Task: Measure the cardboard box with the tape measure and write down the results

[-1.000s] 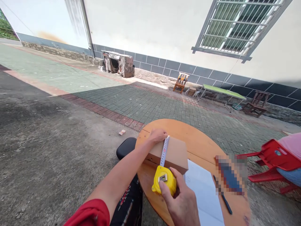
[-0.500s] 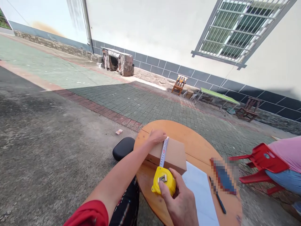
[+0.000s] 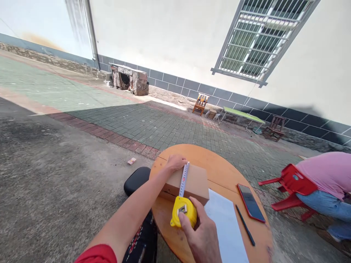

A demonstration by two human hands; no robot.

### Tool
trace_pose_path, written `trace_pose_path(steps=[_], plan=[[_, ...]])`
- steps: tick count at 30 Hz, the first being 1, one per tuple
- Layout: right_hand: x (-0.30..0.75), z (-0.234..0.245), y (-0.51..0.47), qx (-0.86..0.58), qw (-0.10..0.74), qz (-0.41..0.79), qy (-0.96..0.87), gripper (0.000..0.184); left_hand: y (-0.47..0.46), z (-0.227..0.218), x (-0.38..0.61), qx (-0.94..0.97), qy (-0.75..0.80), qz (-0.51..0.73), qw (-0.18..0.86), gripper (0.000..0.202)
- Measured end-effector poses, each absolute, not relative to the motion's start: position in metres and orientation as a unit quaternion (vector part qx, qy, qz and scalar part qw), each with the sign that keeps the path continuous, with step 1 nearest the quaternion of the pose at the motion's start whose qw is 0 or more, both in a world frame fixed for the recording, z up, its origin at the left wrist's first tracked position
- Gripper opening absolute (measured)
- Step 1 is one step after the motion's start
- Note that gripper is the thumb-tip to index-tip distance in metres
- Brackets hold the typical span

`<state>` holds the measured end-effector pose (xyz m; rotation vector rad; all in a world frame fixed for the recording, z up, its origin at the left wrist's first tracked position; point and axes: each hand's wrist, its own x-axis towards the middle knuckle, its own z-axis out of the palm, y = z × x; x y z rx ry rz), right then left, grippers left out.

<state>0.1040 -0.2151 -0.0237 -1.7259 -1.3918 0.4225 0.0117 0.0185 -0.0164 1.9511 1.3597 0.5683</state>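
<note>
A brown cardboard box (image 3: 193,182) lies on a round wooden table (image 3: 222,168). My left hand (image 3: 175,162) presses on the box's far left corner and pins the end of the white tape blade (image 3: 184,179) there, fingers closed over it. The blade runs across the box top toward me. My right hand (image 3: 204,237) grips the yellow tape measure case (image 3: 183,216) at the box's near edge.
A white sheet of paper (image 3: 226,230), a black pen (image 3: 245,230) and a red-edged phone (image 3: 251,207) lie right of the box. A black stool seat (image 3: 135,179) stands left of the table. A person in pink (image 3: 326,179) bends over a red plastic chair (image 3: 290,184) at right.
The view has swung to the right and the person in pink shows more. Both hands keep the tape stretched over the box in the same way.
</note>
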Motion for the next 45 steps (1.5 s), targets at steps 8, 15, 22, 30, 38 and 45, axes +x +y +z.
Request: trace_pose_path(steps=[8,15,22,30,38,45], plan=[[0.119,-0.021,-0.223,-0.680,0.430,0.171,-0.569,0.054,0.009,0.002,-0.003,0.702,0.463,0.352,0.411,0.030],[0.146,-0.023,-0.241,-0.664,0.432,0.116,-0.599,0.049,-0.056,0.030,-0.029,0.657,0.408,0.443,0.453,0.028],[0.156,-0.033,-0.265,-0.594,0.440,0.104,-0.666,0.034,-0.160,-0.013,-0.037,0.578,0.411,0.450,0.543,0.029],[0.157,-0.083,-0.305,-0.583,0.429,0.137,-0.676,0.033,-0.230,-0.063,-0.036,0.506,0.500,0.388,0.586,0.029],[0.179,-0.088,-0.324,-0.607,0.373,0.105,-0.694,0.038,-0.245,-0.064,-0.019,0.505,0.508,0.366,0.594,0.027],[0.184,-0.095,-0.332,-0.606,0.393,0.109,-0.683,0.039,-0.253,-0.077,-0.010,0.508,0.502,0.348,0.607,0.032]])
